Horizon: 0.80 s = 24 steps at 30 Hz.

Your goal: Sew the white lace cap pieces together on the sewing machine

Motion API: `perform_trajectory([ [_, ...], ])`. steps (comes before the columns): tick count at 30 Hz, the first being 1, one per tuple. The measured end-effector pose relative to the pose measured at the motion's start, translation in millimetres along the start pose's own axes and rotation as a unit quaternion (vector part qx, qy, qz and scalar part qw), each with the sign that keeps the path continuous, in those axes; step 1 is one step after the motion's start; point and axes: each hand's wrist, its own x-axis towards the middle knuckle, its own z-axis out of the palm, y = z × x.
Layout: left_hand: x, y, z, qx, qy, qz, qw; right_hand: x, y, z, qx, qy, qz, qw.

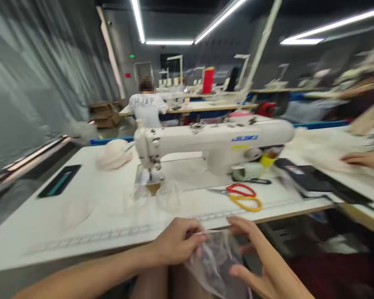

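**Crumpled, translucent filmy sheet [213, 261] hanging from the left hand [177, 241]**

Nearest the camera, the sheet is hanging between the two hands, above the person's lap and just off the near edge of a long white table [112, 211]. The left hand is pinching its top edge between thumb and fingers. The right hand [263, 261] is curving around the sheet's right side, thumb and fingers spreading wide; whether they are touching it, blur is making impossible to tell.

Beyond the hands, a ruler-like printed strip [90, 237] is running along the table's near edge. Scissors with one red and one yellow handle [243, 199] are lying to the right, their blades pointing left. Farther back, a white sewing machine with blue lettering [187, 141] is standing across the table. To its left, a rounded cream cloth bundle [114, 155] is resting near the far edge, and a flat dark rectangle with a teal stripe [59, 181] is lying farther left.

At far right, another person's hand [366, 160] is resting on pale cloth [324, 145]. Far off, a person in a white lettered shirt [146, 110] is facing away.
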Motion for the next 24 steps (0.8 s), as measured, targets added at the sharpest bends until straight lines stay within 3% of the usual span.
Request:
perform_trajectory([
  [4, -19, -1, -6.6, 0.028, -0.018, 0.005, 0.999, 28, -8, 41, 0.05, -0.142, -0.022, 0.988],
  [7, -40, -7, -15.5, 0.017, 0.002, -0.03, 0.999, 42, -28, 51, 0.075, -0.215, -0.014, 0.974],
  [11, -59, -19, -27.4, -0.034, -0.025, -0.068, 0.997, 45, -44, 53, 0.068, -0.215, -0.009, 0.974],
  [17, -63, -23, -33.6, -0.072, -0.052, -0.072, 0.993, 42, -47, 56, 0.023, -0.219, -0.008, 0.975],
  [24, -69, -28, -42.6, -0.045, -0.03, -0.068, 0.996, 42, -52, 56, 0.002, -0.225, -0.002, 0.974],
])
